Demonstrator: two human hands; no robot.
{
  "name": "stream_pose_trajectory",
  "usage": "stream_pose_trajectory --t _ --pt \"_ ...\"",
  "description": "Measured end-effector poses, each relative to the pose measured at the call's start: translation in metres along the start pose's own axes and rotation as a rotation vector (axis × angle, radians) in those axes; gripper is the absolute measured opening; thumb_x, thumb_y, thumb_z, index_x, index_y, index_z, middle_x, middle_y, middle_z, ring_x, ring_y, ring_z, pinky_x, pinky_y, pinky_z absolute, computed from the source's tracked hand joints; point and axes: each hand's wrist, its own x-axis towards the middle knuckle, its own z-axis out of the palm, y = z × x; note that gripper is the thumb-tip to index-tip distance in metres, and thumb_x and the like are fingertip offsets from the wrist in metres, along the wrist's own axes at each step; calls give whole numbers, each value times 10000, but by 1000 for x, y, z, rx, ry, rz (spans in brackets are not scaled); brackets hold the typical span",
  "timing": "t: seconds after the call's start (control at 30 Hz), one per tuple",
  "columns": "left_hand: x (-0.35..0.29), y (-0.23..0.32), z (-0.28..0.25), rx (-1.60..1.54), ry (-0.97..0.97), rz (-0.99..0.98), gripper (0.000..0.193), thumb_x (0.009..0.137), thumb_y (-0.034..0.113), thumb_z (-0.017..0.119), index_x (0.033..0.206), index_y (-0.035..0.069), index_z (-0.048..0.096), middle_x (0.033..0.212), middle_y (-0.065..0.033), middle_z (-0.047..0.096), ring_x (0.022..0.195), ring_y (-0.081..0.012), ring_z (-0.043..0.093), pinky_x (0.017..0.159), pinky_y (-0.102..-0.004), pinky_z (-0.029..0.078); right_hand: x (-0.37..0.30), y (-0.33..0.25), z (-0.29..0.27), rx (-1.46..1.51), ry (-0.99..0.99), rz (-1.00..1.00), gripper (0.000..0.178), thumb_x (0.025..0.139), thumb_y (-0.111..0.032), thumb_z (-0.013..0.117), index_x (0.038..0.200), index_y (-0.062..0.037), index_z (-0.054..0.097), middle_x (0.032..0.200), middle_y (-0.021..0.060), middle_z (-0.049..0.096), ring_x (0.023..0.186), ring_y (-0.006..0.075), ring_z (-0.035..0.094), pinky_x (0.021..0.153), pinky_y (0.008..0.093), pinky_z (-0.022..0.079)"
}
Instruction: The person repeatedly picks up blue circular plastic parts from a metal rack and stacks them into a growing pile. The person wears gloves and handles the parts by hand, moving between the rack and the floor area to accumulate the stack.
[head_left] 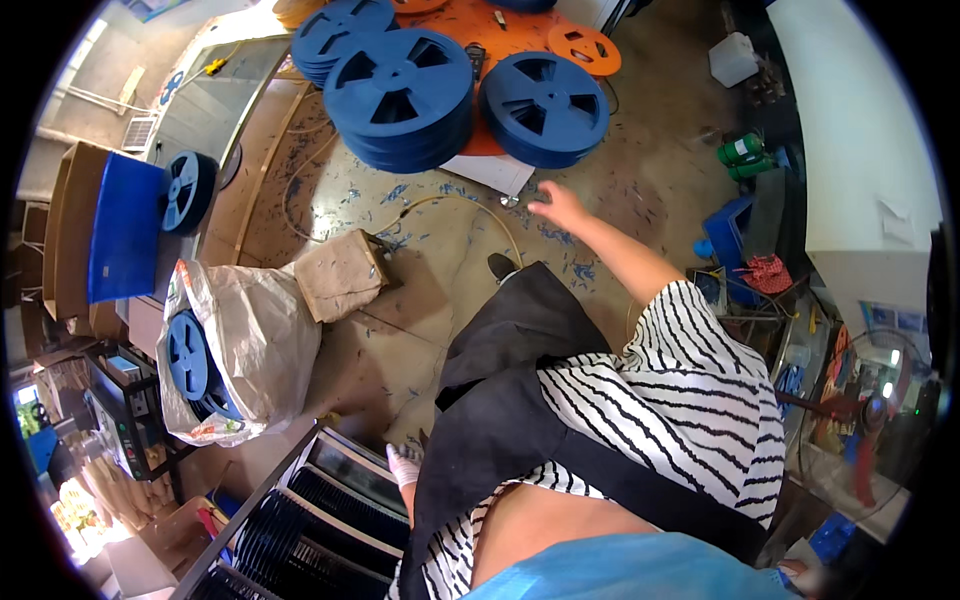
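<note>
My right hand (562,208) reaches forward with its fingers apart and nothing in them. It is just below a stack of blue plastic reels (545,105), apart from it. A taller stack of blue reels (398,95) stands left of that one on an orange tabletop (515,28). My left hand (404,464), in a whitish glove, hangs low beside a dark rack (318,425) filled with black, disc-like pieces. Its fingers look stretched out and hold nothing I can see; whether they touch the rack, I cannot tell.
Left of me, a white woven sack (270,340) holds blue reels, beside a worn carton (342,275). A yellowish hose (455,198) crosses the scrap-strewn floor. Another reel (188,192) stands on the left bench near a blue bin (125,228). Green bottles (742,150) lie at right.
</note>
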Motion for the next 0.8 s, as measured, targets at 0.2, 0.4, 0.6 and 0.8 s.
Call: stream_pose_trajectory --t 0.2,0.4,0.6,0.8 --pt "36 3 81 199 -331 59 580 990 401 361 1484 127 227 1492 -173 314 1388 -338 280 1134 -430 221 150 -3 12 -294 39 -159 780 659 -340 822 1232 35 449 1262 236 486 1187 395 475 971 431 432" --pt "-59 11 197 205 -460 15 492 1023 235 349 1465 53 234 1444 -203 370 1326 -332 387 1100 -412 300 214 21 15 -341 -278 226 655 649 -309 849 1155 -10 561 1181 185 592 1122 343 570 920 411 492" --pt "-20 -59 95 269 -434 -100 431 979 143 357 1406 85 347 1398 -140 421 1225 -261 473 1006 -349 394 214 56 8 -447 -463 165 629 637 -287 853 1170 -60 610 1212 157 603 1194 323 530 946 414 479" --pt "-12 -76 86 -180 -324 -290 425 993 232 393 1374 46 419 1365 -120 477 1228 -231 475 1022 -329 378 211 70 22 -489 -477 -16 658 637 -266 851 1187 -49 561 1257 162 544 1219 326 476 993 429 442"
